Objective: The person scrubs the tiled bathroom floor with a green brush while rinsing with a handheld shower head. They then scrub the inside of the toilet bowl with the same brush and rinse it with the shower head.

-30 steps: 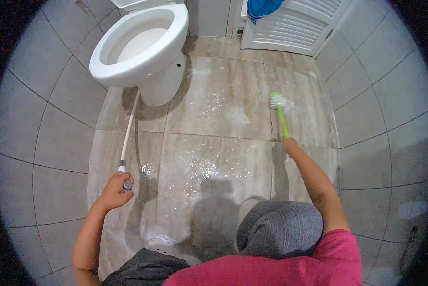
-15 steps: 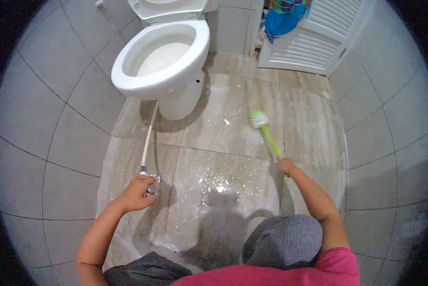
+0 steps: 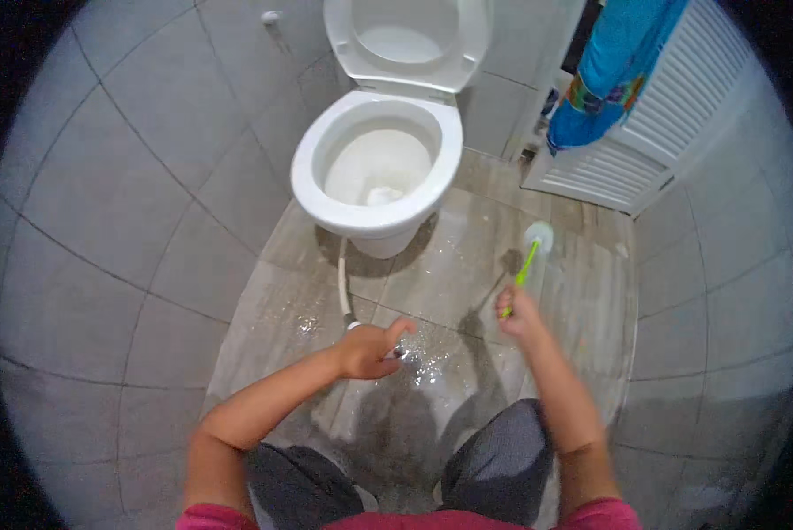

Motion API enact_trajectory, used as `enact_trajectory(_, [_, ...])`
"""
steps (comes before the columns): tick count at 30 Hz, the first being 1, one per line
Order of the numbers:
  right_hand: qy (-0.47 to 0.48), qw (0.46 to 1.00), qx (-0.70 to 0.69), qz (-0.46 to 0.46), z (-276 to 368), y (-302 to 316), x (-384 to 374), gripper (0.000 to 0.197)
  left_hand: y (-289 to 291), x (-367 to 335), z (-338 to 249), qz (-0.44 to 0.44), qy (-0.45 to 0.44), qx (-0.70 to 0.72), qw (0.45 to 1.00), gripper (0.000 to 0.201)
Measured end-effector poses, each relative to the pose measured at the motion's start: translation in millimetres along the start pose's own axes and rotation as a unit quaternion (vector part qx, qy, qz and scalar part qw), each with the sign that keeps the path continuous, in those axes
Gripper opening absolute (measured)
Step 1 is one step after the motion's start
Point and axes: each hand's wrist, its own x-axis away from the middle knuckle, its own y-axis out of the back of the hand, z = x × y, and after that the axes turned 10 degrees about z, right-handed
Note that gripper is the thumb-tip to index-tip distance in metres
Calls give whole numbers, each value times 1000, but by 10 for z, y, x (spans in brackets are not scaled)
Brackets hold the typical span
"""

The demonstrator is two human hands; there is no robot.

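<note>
My right hand (image 3: 518,315) grips the green brush (image 3: 530,256), head pointing away toward the far wall; my left hand (image 3: 367,351) grips the sprayer hose (image 3: 344,291); water sits in the toilet (image 3: 377,168) bowl.

Left hand (image 3: 367,350) grips sprayer (image 3: 396,353) on white hose (image 3: 344,287), water hitting wet floor (image 3: 449,274). Right hand (image 3: 520,316) holds green brush (image 3: 531,252), head down beside toilet (image 3: 380,172).

A: Clothing?
B: Pink top (image 3: 467,519), short sleeves, at bottom edge. Grey trousers (image 3: 493,459) on both knees.
A: Arms?
B: Bare forearms, no watch, gloves or rings visible.
</note>
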Motion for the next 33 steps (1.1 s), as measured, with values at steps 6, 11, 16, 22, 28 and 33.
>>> enact_trajectory(6, [-50, 988, -141, 46, -1159, -1198, 567, 23, 852, 621, -564, -239, 9, 121, 963, 45])
enact_trajectory(11, [-211, 960, -180, 26, -1150, -1666, 1338, 23, 1990, 1228, -688, -282, 49, 326, 901, 33])
enact_trajectory(16, [-233, 960, -144, 54, -557, -1965, 2034, 20, 2616, 1099, -1107, -276, 53, 301, 911, 29])
enact_trajectory(22, [-175, 974, -132, 62, 387, -2534, 2424, 11, 2770, 638, -1631, -212, 145, 287, 923, 29])
enact_trajectory(28, [-132, 973, -108, 157, 613, -3397, 2053, 27, 3246, 281, -1575, -218, 45, 320, 921, 50])
enact_trajectory(33, [-84, 971, -113, 192, 445, -4102, 1358, 30, 3646, 64, -1443, -54, 23, 393, 918, 52])
